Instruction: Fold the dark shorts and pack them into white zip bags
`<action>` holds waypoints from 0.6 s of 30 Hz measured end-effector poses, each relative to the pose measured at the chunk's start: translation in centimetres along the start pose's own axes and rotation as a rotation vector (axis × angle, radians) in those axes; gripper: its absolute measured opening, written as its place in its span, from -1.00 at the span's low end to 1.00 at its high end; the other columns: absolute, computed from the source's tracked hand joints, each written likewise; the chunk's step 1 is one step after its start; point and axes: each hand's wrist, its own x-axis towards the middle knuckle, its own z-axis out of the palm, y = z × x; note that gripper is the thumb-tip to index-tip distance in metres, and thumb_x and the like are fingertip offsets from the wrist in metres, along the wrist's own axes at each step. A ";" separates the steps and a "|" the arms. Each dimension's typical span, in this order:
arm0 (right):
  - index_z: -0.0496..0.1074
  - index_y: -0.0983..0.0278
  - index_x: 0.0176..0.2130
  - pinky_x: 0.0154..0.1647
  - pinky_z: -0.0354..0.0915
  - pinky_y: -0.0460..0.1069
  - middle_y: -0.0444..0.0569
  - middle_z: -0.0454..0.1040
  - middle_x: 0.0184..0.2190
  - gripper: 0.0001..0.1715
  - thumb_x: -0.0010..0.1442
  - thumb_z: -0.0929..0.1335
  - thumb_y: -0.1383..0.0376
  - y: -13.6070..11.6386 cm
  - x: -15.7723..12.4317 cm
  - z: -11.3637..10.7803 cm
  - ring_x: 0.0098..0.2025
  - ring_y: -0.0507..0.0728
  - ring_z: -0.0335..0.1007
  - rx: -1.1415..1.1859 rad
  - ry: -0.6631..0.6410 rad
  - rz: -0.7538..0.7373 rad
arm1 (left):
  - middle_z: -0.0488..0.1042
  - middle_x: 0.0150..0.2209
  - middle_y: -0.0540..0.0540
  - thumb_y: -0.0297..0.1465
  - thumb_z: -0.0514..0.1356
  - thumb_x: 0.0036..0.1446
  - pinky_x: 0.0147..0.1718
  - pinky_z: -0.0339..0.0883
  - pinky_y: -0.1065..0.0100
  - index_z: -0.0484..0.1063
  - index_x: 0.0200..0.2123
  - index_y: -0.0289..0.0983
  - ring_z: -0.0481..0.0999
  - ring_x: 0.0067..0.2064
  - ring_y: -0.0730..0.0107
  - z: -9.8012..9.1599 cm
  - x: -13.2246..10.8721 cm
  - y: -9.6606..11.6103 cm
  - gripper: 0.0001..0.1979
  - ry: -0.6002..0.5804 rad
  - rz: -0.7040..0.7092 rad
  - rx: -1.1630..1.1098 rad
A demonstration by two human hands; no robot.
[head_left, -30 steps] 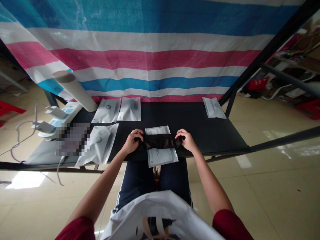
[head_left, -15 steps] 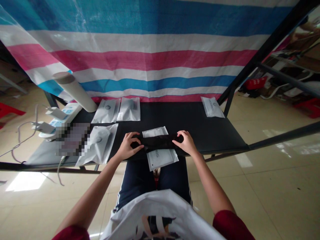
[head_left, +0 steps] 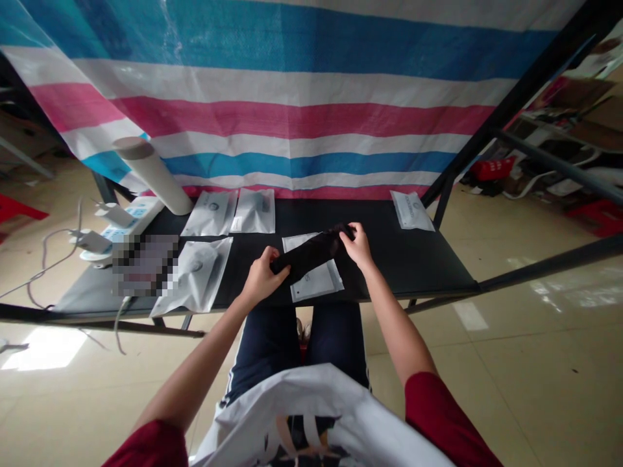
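The strip of fabric (head_left: 309,255) in my fingers (head_left: 357,243) is near-black, lying over a white pouch (head_left: 318,287). Behind the black bench (head_left: 418,266), a tarp (head_left: 292,120) runs in blue, white and pink stripes; my sleeves (head_left: 440,415) are dark red.

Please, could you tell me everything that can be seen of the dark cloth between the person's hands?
The dark cloth is a narrow, soft-looking strip of near-black fabric with a faint sheen, gathered into slight wrinkles. It runs diagonally over the table. Its lower end is in the left hand, and the right hand pinches its upper end. It crosses above a white plastic pouch; whether it touches the pouch cannot be told. Its full shape is hidden.
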 end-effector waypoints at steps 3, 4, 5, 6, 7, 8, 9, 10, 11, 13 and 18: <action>0.29 0.21 -0.08 -0.18 0.39 0.02 -0.03 0.55 -0.28 -0.62 0.10 0.38 0.18 -0.7 2.6 1.5 -0.24 0.17 0.52 0.141 -0.086 -0.007 | 0.49 -0.35 0.03 -0.28 0.22 0.11 -0.44 0.25 0.41 0.22 0.08 -0.20 0.45 -0.45 0.41 0.4 -3.0 2.3 -0.53 -0.062 0.014 -0.108; 0.31 0.21 -0.10 -0.18 0.39 0.02 -0.04 0.56 -0.30 -0.63 0.09 0.39 0.19 -1.0 3.2 2.2 -0.25 0.17 0.53 0.155 -0.131 -0.017 | 0.52 -0.32 0.01 -0.27 0.20 0.15 -0.41 0.27 0.40 0.24 0.10 -0.18 0.47 -0.43 0.40 0.7 -4.0 3.0 -0.55 -0.096 0.028 -0.116; 0.33 0.22 -0.11 -0.18 0.38 0.03 -0.04 0.56 -0.30 -0.65 0.09 0.39 0.20 -1.4 3.7 2.9 -0.26 0.16 0.53 0.157 -0.179 -0.032 | 0.53 -0.28 -0.01 -0.27 0.17 0.19 -0.39 0.29 0.40 0.30 0.07 -0.17 0.49 -0.41 0.40 1.1 -4.8 3.7 -0.62 -0.132 0.048 -0.114; 0.35 0.23 -0.13 -0.16 0.38 0.03 -0.04 0.57 -0.31 -0.68 0.10 0.39 0.21 -1.7 4.0 3.7 -0.25 0.16 0.53 0.152 -0.229 -0.051 | 0.55 -0.25 -0.03 -0.26 0.15 0.21 -0.37 0.31 0.39 0.37 0.01 -0.16 0.51 -0.39 0.39 1.5 -5.6 4.2 -0.70 -0.160 0.069 -0.108; 0.37 0.23 -0.15 -0.15 0.38 0.03 -0.05 0.57 -0.30 -0.71 0.10 0.40 0.23 -2.1 4.2 4.5 -0.24 0.16 0.54 0.142 -0.281 -0.071 | 0.56 -0.23 -0.05 -0.25 0.15 0.23 -0.35 0.33 0.38 0.43 -0.06 -0.16 0.53 -0.36 0.37 2.0 -6.3 4.6 -0.75 -0.181 0.081 -0.098; 0.38 0.24 -0.16 -0.13 0.38 0.03 -0.05 0.58 -0.28 -0.74 0.11 0.40 0.25 -2.3 4.2 5.3 -0.22 0.16 0.54 0.130 -0.331 -0.092 | 0.57 -0.22 -0.07 -0.23 0.16 0.22 -0.34 0.35 0.37 0.46 -0.10 -0.17 0.54 -0.34 0.35 2.7 -6.9 4.8 -0.76 -0.196 0.084 -0.087; 0.40 0.23 -0.18 -0.11 0.37 0.02 -0.05 0.58 -0.26 -0.76 0.11 0.40 0.28 -2.5 4.1 6.0 -0.19 0.15 0.54 0.111 -0.376 -0.111 | 0.57 -0.21 -0.08 -0.22 0.20 0.19 -0.32 0.37 0.35 0.48 -0.10 -0.17 0.55 -0.32 0.32 3.3 -7.4 4.9 -0.74 -0.209 0.080 -0.073; 0.42 0.23 -0.19 -0.09 0.37 0.02 -0.06 0.58 -0.23 -0.78 0.10 0.41 0.31 -2.7 3.9 6.8 -0.15 0.15 0.54 0.081 -0.413 -0.128 | 0.58 -0.20 -0.10 -0.21 0.25 0.14 -0.31 0.39 0.34 0.47 -0.06 -0.18 0.56 -0.29 0.28 4.0 -7.8 4.8 -0.69 -0.223 0.075 -0.055; 0.43 0.22 -0.21 -0.08 0.36 0.02 -0.06 0.58 -0.21 -0.79 0.09 0.43 0.33 -2.7 3.7 7.3 -0.13 0.15 0.53 0.036 -0.439 -0.140 | 0.58 -0.19 -0.11 -0.23 0.29 0.09 -0.29 0.40 0.32 0.46 -0.02 -0.18 0.57 -0.27 0.24 4.6 -8.1 4.6 -0.62 -0.239 0.072 -0.031; 0.47 0.20 -0.25 -0.08 0.36 0.02 -0.07 0.59 -0.21 -0.81 0.07 0.46 0.35 -2.6 3.2 8.1 -0.12 0.16 0.53 -0.077 -0.462 -0.149 | 0.58 -0.13 -0.12 -0.34 0.32 0.03 -0.24 0.42 0.29 0.42 0.05 -0.16 0.58 -0.20 0.20 5.5 -8.6 3.7 -0.54 -0.276 0.088 0.037; 0.51 0.21 -0.29 -0.14 0.37 0.04 -0.02 0.60 -0.26 -0.81 0.05 0.51 0.23 -1.9 2.8 8.1 -0.18 0.20 0.53 -0.234 -0.445 -0.127 | 0.55 -0.25 -0.13 -0.62 0.18 -0.04 -0.21 0.39 0.22 0.46 0.03 -0.17 0.50 -0.16 0.15 4.9 -8.8 1.6 -0.47 -0.292 0.222 0.298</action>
